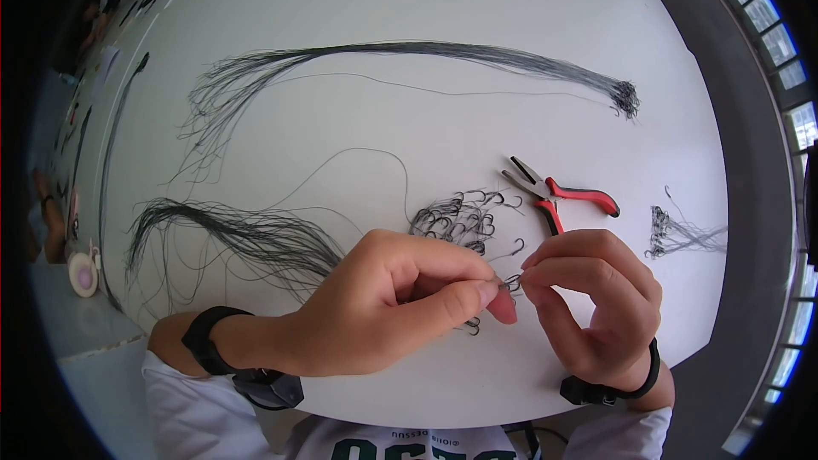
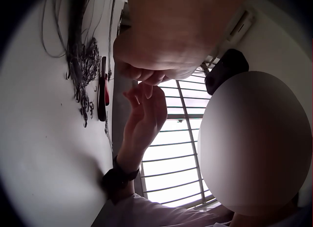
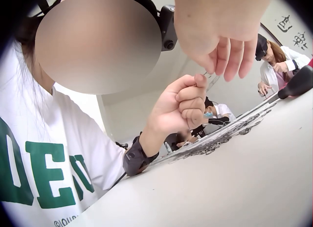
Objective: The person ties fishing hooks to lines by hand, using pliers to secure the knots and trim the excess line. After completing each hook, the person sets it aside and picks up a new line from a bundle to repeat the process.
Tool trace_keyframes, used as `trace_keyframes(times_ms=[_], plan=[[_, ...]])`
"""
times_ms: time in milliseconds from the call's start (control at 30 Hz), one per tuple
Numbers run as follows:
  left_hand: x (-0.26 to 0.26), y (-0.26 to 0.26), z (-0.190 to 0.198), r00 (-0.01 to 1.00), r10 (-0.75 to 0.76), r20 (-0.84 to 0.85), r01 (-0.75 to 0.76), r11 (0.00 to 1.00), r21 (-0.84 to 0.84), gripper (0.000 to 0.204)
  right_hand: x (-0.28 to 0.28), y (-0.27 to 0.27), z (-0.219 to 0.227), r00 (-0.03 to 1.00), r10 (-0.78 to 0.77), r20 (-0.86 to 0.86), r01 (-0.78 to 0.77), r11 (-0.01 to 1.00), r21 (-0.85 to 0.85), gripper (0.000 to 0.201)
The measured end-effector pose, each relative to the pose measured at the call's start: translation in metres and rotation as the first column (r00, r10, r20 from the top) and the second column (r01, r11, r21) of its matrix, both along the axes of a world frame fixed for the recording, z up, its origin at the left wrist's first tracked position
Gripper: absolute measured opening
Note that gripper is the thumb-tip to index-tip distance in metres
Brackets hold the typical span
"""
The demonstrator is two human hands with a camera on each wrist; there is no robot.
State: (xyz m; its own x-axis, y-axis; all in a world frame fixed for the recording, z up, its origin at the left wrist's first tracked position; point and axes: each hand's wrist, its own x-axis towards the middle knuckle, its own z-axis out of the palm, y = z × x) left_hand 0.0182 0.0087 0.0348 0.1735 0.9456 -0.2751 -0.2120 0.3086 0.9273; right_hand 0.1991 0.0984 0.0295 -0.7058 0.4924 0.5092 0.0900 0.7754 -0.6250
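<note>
At the near side of the table, my left hand [image 1: 383,302] pinches a few dark fishing hooks [image 1: 512,284] between thumb and index finger, their bends sticking out past the fingertips. My right hand [image 1: 601,294] meets them from the right, thumb and fingertips drawn together at the hooks; its exact hold is partly hidden. Under and behind the hands lies a loose pile of fishing hooks [image 1: 456,217], whose dark lines [image 1: 247,234] trail off to the left. In the right wrist view, the left hand [image 3: 183,104] is raised below the right hand [image 3: 225,36], its other fingers curled.
Pliers with red-and-black handles [image 1: 554,192] lie behind the right hand. A long bundle of lines with hooks [image 1: 443,49] stretches across the far table. Another hook bundle [image 1: 673,234] lies at the right edge. A spool [image 1: 83,275] sits at left. Other people work beyond.
</note>
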Motion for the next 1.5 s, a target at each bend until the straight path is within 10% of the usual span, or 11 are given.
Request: trace_keyframes(times_ms=[433, 667, 733, 867, 1500], plan=[[-0.005, 0.007, -0.012, 0.978, 0.176, 0.11, -0.169, 0.983, -0.069, 0.026, 0.019, 0.013, -0.005, 0.743, -0.342, 0.575, 0.228, 0.938, 0.262, 0.031], [-0.009, 0.008, -0.014, 0.957, 0.222, 0.185, -0.207, 0.974, -0.093, 0.027, 0.018, 0.027, -0.013, 0.82, -0.261, 0.509, 0.169, 0.961, 0.22, 0.015], [-0.01, 0.009, -0.013, 0.95, 0.232, 0.207, -0.215, 0.971, -0.104, 0.027, 0.019, 0.027, -0.009, 0.911, -0.125, 0.394, 0.173, 0.981, -0.089, 0.015], [-0.01, 0.009, -0.011, 0.927, 0.238, 0.29, -0.204, 0.968, -0.143, 0.027, 0.013, 0.021, -0.007, 0.963, 0.05, 0.265, -0.069, 0.995, 0.065, 0.021], [-0.007, 0.006, -0.01, 0.902, 0.154, 0.403, -0.102, 0.984, -0.146, 0.026, 0.009, 0.018, -0.012, 0.987, -0.063, 0.15, 0.024, 0.968, 0.249, 0.027]])
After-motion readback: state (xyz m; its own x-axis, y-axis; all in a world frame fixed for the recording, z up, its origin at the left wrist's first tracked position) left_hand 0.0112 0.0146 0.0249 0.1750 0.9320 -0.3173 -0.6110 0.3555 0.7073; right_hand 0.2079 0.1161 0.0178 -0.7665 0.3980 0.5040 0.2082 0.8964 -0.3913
